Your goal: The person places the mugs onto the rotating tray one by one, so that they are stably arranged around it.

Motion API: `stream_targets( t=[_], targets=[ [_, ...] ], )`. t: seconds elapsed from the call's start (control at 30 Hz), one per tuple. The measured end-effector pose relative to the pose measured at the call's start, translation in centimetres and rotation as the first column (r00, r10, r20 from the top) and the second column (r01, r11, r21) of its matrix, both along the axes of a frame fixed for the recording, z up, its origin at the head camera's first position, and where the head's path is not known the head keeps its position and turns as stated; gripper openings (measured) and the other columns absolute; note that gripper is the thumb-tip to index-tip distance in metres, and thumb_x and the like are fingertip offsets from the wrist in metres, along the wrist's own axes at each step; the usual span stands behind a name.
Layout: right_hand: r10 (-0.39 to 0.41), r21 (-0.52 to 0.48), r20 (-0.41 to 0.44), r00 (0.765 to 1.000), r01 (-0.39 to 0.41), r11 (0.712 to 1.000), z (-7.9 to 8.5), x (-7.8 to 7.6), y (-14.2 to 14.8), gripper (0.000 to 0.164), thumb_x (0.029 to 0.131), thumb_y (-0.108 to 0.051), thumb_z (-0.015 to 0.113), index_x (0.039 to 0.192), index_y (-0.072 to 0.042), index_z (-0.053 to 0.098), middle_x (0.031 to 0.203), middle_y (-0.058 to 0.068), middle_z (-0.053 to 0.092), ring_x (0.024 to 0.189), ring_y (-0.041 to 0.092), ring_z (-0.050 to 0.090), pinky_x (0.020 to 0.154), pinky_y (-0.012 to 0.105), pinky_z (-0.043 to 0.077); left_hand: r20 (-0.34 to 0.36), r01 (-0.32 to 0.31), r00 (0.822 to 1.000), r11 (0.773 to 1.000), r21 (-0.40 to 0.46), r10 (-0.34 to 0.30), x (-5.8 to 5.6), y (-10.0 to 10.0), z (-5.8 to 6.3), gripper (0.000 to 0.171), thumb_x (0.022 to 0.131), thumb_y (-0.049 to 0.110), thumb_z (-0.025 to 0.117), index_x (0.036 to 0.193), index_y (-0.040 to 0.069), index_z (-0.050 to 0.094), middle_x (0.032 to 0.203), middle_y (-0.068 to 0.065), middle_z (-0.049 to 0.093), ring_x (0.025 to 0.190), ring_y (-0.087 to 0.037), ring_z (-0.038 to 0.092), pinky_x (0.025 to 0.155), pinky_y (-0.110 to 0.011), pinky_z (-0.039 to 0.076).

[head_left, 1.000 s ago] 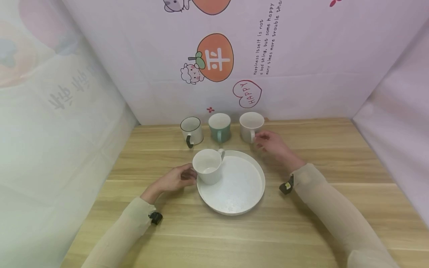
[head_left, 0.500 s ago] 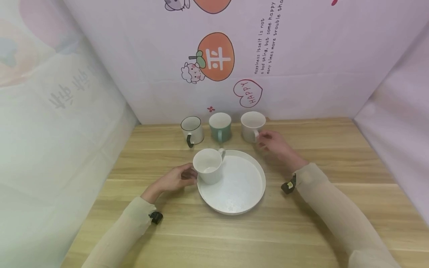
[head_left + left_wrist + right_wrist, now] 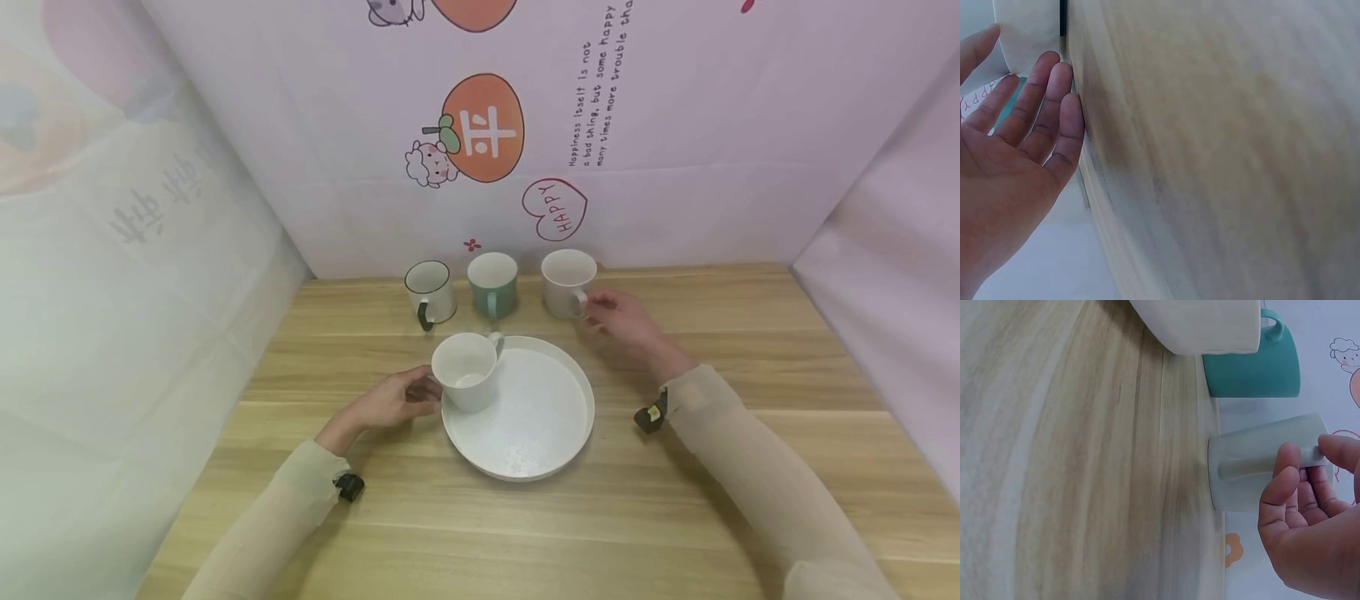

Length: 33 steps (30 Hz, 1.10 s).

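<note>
My right hand (image 3: 626, 323) pinches the handle of a plain white mug (image 3: 557, 292) that stands upright at the back right of the row. In the right wrist view its fingers curl at the handle, the thumb against the handle's upper end. Another white mug (image 3: 468, 387) sits upright on the left part of a round white tray (image 3: 536, 425), its handle pointing back and to the right. Beside that mug, my left hand (image 3: 390, 402) rests with relaxed fingers at its left side. The left wrist view shows those fingers (image 3: 1041, 109) spread near the mug; whether they touch it I cannot tell.
Left of the right-hand mug stand a teal mug (image 3: 492, 292) and a white mug with a black rim and handle (image 3: 442, 300), close to the printed back cloth (image 3: 675, 208). Cloth also hangs along both sides. The wooden table (image 3: 517, 542) lies underneath.
The back right mug has slid slightly to the right with my right hand, and its handle has turned a little rightward. The left hand, the tray and the mug on it stay in place.
</note>
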State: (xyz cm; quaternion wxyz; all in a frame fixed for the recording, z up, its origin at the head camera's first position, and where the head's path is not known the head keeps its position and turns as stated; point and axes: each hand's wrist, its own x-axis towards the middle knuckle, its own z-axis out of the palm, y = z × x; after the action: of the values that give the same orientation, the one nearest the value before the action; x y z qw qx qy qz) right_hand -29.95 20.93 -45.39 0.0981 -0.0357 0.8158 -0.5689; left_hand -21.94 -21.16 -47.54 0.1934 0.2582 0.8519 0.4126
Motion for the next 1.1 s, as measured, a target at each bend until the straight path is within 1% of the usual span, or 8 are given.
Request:
stream_targets(
  t=[0.23, 0.37, 0.43, 0.5, 0.6, 0.77, 0.97, 1.1],
  targets=[
    [-0.019, -0.039, 0.008, 1.0, 0.019, 0.999, -0.8, -0.7, 1.0, 0.043, 0.105, -0.024, 0.05, 0.137, 0.006, 0.049, 0.138, 0.026, 0.054, 0.106, 0.024, 0.062, 0.089, 0.037, 0.056, 0.01, -0.011, 1.0, 1.0, 0.007, 0.011, 0.0, 0.0, -0.3, 0.045, 0.095, 0.015, 0.069, 0.136, 0.01, 0.053, 0.123, -0.013, 0.067, 0.118, -0.03, 0.064, 0.101, -0.042, 0.055],
    [-0.03, -0.059, 0.023, 0.999, 0.031, 0.998, -0.1, -0.5, 1.3, 0.045, 0.106, -0.023, 0.048, 0.139, 0.007, 0.047, 0.139, 0.028, 0.053, 0.095, 0.011, 0.063, 0.083, 0.029, 0.056, 0.01, -0.016, 1.0, 1.0, 0.011, 0.016, 0.0, 0.0, -0.3, 0.046, 0.095, 0.013, 0.069, 0.137, 0.008, 0.052, 0.124, -0.015, 0.067, 0.118, -0.032, 0.063, 0.102, -0.044, 0.054],
    [-0.028, -0.049, 0.026, 0.999, 0.029, 0.998, 0.1, -0.4, 1.3, 0.047, 0.106, -0.027, 0.047, 0.139, 0.006, 0.047, 0.138, 0.027, 0.053, 0.097, 0.014, 0.064, 0.085, 0.031, 0.056, 0.008, -0.013, 1.0, 1.0, 0.012, 0.013, 0.0, 0.0, -0.2, 0.046, 0.095, 0.014, 0.069, 0.137, 0.008, 0.052, 0.124, -0.014, 0.067, 0.118, -0.031, 0.064, 0.101, -0.043, 0.054],
    [-0.021, -0.046, 0.025, 0.999, 0.022, 0.999, 0.3, -0.4, 1.1, 0.048, 0.106, -0.03, 0.047, 0.138, 0.006, 0.048, 0.135, 0.026, 0.055, 0.097, 0.015, 0.065, 0.087, 0.033, 0.056, 0.003, -0.007, 1.0, 1.0, 0.009, 0.007, 0.0, 0.0, -0.2, 0.045, 0.094, 0.016, 0.07, 0.136, 0.01, 0.053, 0.123, -0.012, 0.067, 0.117, -0.029, 0.064, 0.101, -0.041, 0.055],
    [-0.021, -0.042, 0.025, 0.999, 0.022, 0.999, 0.1, -0.6, 1.0, 0.05, 0.106, -0.035, 0.047, 0.136, 0.005, 0.051, 0.125, 0.015, 0.062, 0.101, 0.019, 0.065, 0.09, 0.037, 0.056, 0.004, -0.001, 1.0, 1.0, 0.009, 0.001, -0.1, 0.0, -0.1, 0.045, 0.095, 0.019, 0.07, 0.136, 0.012, 0.054, 0.123, -0.01, 0.068, 0.117, -0.027, 0.064, 0.101, -0.039, 0.055],
    [-0.035, -0.086, 0.05, 0.998, 0.039, 0.996, 0.1, -0.8, 0.6, 0.049, 0.106, -0.035, 0.048, 0.134, 0.004, 0.053, 0.108, -0.001, 0.064, 0.093, 0.013, 0.064, 0.082, 0.03, 0.055, 0.004, 0.0, 1.0, 1.0, 0.007, 0.0, -0.1, 0.0, -0.1, 0.045, 0.095, 0.019, 0.07, 0.136, 0.012, 0.054, 0.123, -0.01, 0.068, 0.117, -0.026, 0.064, 0.101, -0.04, 0.055],
    [-0.044, -0.079, 0.08, 0.996, 0.05, 0.996, 0.2, -0.9, 0.5, 0.048, 0.107, -0.036, 0.045, 0.134, 0.003, 0.053, 0.103, -0.004, 0.062, 0.092, 0.013, 0.063, 0.081, 0.029, 0.053, -0.002, 0.005, 1.0, 1.0, -0.001, -0.005, -0.1, 0.0, 0.0, 0.044, 0.095, 0.019, 0.07, 0.135, 0.012, 0.054, 0.123, -0.01, 0.068, 0.117, -0.027, 0.064, 0.101, -0.039, 0.055],
    [-0.051, -0.089, 0.095, 0.994, 0.059, 0.994, 1.0, -0.6, 0.4, 0.045, 0.107, -0.03, 0.045, 0.133, 0.006, 0.053, 0.101, -0.002, 0.062, 0.088, 0.013, 0.061, 0.077, 0.027, 0.053, -0.004, 0.008, 1.0, 1.0, 0.003, -0.008, -0.1, 0.0, -0.1, 0.044, 0.095, 0.019, 0.07, 0.135, 0.011, 0.054, 0.123, -0.01, 0.068, 0.117, -0.027, 0.065, 0.101, -0.039, 0.055]
  ],
)
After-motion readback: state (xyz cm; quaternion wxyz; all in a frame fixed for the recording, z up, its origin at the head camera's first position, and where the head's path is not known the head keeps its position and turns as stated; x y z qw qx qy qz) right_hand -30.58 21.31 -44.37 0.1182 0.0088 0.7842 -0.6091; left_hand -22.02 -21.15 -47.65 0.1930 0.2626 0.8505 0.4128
